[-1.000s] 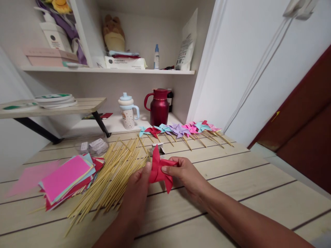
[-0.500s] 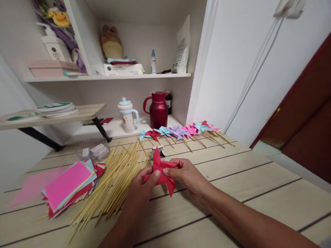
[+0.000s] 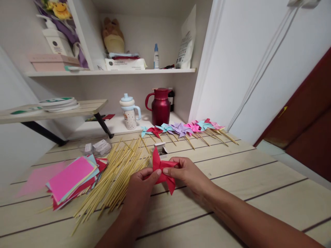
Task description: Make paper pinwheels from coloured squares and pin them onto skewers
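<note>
A red paper pinwheel (image 3: pixel 163 166) is held up between both my hands, above the slatted wooden table (image 3: pixel 232 213). My left hand (image 3: pixel 143 181) pinches its left blade, thumb on top near the middle. From the other side my right hand (image 3: pixel 184 172) grips the right blade, its thumb also pressing close to the centre. The fingers beneath the paper are partly hidden. Just behind the pinwheel stands a small open box (image 3: pixel 160 148) with tiny metallic pieces inside. Left of my left hand lies a heap of thin wooden sticks (image 3: pixel 116 179).
Coloured paper sheets (image 3: pixel 72 175) are stacked at the left, near small white boxes (image 3: pixel 102 146). Finished pinwheels on sticks (image 3: pixel 181 129) line the table's back. Behind them stand a dark red jug (image 3: pixel 160 108) and a speckled cup (image 3: pixel 129 117). A low stand (image 3: pixel 90 107) rises at the left.
My hands keep their grip on the red pinwheel with little movement. The camera view has shifted slightly, and more of the small open box shows behind the pinwheel.
</note>
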Available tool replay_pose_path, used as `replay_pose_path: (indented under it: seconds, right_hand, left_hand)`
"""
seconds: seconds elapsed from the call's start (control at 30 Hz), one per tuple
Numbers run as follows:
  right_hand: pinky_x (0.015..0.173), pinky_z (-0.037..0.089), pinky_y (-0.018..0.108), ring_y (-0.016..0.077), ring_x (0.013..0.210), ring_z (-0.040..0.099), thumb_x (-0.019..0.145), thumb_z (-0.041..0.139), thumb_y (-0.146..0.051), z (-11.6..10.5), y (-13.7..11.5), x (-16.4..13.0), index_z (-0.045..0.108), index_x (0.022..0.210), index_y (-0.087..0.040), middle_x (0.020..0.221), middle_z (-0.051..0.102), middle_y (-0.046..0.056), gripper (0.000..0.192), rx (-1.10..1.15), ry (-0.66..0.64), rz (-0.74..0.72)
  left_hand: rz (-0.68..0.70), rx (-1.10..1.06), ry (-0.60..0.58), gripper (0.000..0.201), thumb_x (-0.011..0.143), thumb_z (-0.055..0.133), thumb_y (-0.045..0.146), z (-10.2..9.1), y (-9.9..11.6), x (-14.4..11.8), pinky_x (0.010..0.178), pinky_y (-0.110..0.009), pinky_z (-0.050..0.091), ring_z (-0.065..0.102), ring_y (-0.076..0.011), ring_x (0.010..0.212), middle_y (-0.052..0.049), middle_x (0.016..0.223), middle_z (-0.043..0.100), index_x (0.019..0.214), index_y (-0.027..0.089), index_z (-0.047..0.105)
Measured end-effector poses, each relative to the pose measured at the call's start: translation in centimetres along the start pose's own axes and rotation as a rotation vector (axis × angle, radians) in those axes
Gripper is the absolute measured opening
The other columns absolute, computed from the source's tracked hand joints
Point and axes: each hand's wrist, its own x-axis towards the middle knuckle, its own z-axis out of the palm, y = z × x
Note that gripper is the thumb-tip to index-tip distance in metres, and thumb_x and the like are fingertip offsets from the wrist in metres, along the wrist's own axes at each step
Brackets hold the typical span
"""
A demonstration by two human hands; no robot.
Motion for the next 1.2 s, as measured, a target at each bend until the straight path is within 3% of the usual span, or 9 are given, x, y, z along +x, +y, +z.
replay_pose_path:
  seconds: [0.13,0.37,0.6,0.8,0.97,1.03,1.2]
  right_hand:
    - [0.065,0.041,0.027,0.0135,0.067,0.055,0.071,0.079,-0.038,-0.04,0.05,-0.02,0.068,0.087,-0.015,0.074,0.067,0.002,0.030,0.044,-0.039,-0.026]
    - [0.060,0.036,0.024,0.0112,0.062,0.048,0.073,0.078,-0.045,-0.21,0.45,0.20,0.064,0.078,-0.016,0.070,0.062,0.000,0.033,0.022,-0.033,0.029]
    - [0.068,0.044,0.028,0.0152,0.070,0.058,0.064,0.085,-0.038,-0.54,0.58,0.21,0.066,0.083,-0.016,0.077,0.068,0.002,0.035,0.018,-0.024,0.013]
    - [0.065,0.041,0.029,0.0142,0.060,0.056,0.070,0.080,-0.038,-0.63,0.41,0.25,0.066,0.100,-0.016,0.063,0.064,-0.002,0.040,-0.068,-0.046,-0.018]
    - [0.065,0.042,0.031,0.0163,0.059,0.057,0.073,0.078,-0.039,-0.82,0.64,0.18,0.060,0.115,-0.019,0.058,0.060,-0.005,0.050,-0.121,-0.035,-0.025]
    - [0.069,0.043,0.031,0.0171,0.066,0.060,0.075,0.077,-0.041,-0.80,0.64,-0.01,0.056,0.122,-0.022,0.066,0.062,-0.004,0.055,-0.122,-0.018,-0.042]
    - [0.092,0.042,0.036,0.0206,0.101,0.061,0.085,0.065,-0.050,-0.80,0.56,-0.42,0.046,0.133,-0.032,0.109,0.065,0.003,0.054,-0.152,0.026,-0.139]
  left_hand:
    - [-0.020,-0.071,0.013,0.034,0.072,0.070,0.046,-0.20,0.05,-0.03,0.079,-0.033,0.047,0.067,-0.0246,0.083,-0.006,0.086,0.077,0.089,0.016,0.076]
    - [-0.052,-0.133,0.082,0.038,0.070,0.071,0.046,-0.45,-0.39,0.27,0.079,-0.037,0.048,0.067,-0.0251,0.079,-0.009,0.086,0.077,0.090,0.014,0.076]
    - [-0.053,-0.166,0.080,0.036,0.068,0.073,0.045,-0.27,-0.08,-0.29,0.076,-0.034,0.048,0.067,-0.0250,0.079,-0.007,0.084,0.076,0.086,0.015,0.075]
    - [-0.050,-0.181,0.022,0.035,0.070,0.072,0.046,-0.12,0.44,-0.54,0.076,-0.036,0.049,0.068,-0.0264,0.082,-0.007,0.083,0.076,0.086,0.015,0.074]
    - [-0.047,-0.160,0.040,0.032,0.070,0.072,0.044,-0.11,0.41,-0.51,0.076,-0.034,0.049,0.068,-0.0249,0.080,-0.006,0.081,0.076,0.083,0.015,0.074]
    - [-0.047,-0.173,0.035,0.031,0.071,0.072,0.043,-0.09,0.37,-0.44,0.076,-0.034,0.049,0.068,-0.0247,0.081,-0.006,0.081,0.076,0.083,0.015,0.074]
    - [-0.061,-0.161,0.056,0.031,0.070,0.072,0.042,0.09,0.57,-0.57,0.076,-0.034,0.049,0.068,-0.0240,0.079,-0.006,0.084,0.077,0.086,0.016,0.075]
